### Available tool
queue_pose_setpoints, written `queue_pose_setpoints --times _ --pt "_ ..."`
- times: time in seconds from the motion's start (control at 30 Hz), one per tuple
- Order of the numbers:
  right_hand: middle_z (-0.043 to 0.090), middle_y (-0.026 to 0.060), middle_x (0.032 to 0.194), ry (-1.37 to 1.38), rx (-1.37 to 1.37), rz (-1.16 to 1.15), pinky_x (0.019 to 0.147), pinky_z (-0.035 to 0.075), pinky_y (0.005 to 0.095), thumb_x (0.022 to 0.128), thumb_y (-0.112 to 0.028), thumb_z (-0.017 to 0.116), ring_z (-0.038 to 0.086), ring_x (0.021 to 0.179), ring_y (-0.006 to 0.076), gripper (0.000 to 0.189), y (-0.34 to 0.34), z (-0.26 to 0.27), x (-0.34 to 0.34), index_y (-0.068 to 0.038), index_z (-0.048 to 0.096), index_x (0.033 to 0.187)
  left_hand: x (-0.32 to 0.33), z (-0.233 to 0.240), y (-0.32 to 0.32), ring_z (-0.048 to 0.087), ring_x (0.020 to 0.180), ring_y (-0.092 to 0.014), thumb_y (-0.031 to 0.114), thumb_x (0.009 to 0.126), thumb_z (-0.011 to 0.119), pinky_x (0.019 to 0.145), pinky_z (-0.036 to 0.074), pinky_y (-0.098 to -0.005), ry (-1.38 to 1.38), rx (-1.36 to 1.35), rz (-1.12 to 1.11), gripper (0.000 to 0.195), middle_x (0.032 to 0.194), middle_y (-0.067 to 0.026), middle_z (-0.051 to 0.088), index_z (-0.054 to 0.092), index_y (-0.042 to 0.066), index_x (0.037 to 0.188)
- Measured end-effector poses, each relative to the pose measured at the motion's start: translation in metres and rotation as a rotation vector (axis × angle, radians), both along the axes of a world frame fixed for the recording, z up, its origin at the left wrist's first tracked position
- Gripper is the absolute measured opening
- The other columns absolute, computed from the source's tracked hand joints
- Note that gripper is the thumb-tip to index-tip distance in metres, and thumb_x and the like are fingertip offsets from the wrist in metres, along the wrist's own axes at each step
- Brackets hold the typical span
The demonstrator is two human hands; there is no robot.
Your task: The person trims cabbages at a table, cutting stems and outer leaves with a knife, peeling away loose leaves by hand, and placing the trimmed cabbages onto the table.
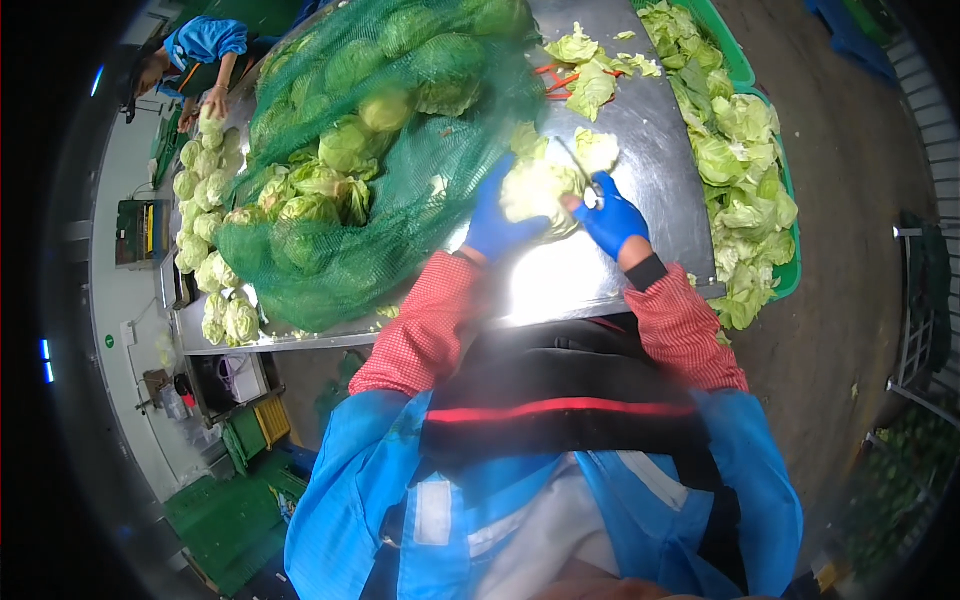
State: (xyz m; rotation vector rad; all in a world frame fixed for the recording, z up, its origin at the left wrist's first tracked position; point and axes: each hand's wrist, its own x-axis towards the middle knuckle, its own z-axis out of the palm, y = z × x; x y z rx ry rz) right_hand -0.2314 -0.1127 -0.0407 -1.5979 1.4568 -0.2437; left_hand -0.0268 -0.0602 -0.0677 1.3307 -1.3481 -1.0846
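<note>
A pale green head of cabbage (541,191) rests on the stainless steel table in front of me. My left hand (499,214), in a blue glove, lies against its left side with thumb and fingers spread. In a blue glove with a bare thumb tip, my right hand (609,214) grips a knife (574,159) at the cabbage's right side; the blade points up and left. Loose leaves (598,150) lie just beyond the blade. Left of my hands, a green mesh sack (427,169) holds many cabbages, several of them (311,191) at its mouth.
Green crates (787,281) heaped with leaves (731,150) stand along the right edge of the table (667,135). Leaves and orange-red netting (559,81) lie farther up. Trimmed cabbages (206,187) line the table's left end, where a co-worker (206,45) in blue handles one.
</note>
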Motion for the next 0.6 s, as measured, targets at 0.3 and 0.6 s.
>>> queue_pose_setpoints --times 0.3,0.6 --pt "0.062 0.0166 0.103 -0.296 0.175 -0.043 0.080 0.046 0.0337 0.076 -0.046 0.064 0.060 0.093 0.0286 0.061 -0.007 -0.011 -0.010 -0.003 0.051 0.117 -0.022 0.014 -0.004 0.037 0.123 -0.028 0.035 0.057 0.083 0.103 0.031 -0.0376 -0.240 -0.127 0.031 0.102 0.132 -0.0167 0.037 0.029 0.003 0.137" --pt "0.064 0.0158 0.079 -0.238 0.004 -0.251 0.067 0.049 0.0371 0.075 -0.021 0.053 0.063 0.075 0.0300 0.030 0.003 -0.072 -0.034 -0.006 0.055 0.101 -0.008 0.005 -0.005 0.038 0.121 -0.027 0.030 0.060 0.082 0.102 0.032 -0.0373 -0.003 -0.053 0.037 0.100 0.130 -0.0145 0.038 0.026 0.005 0.138"
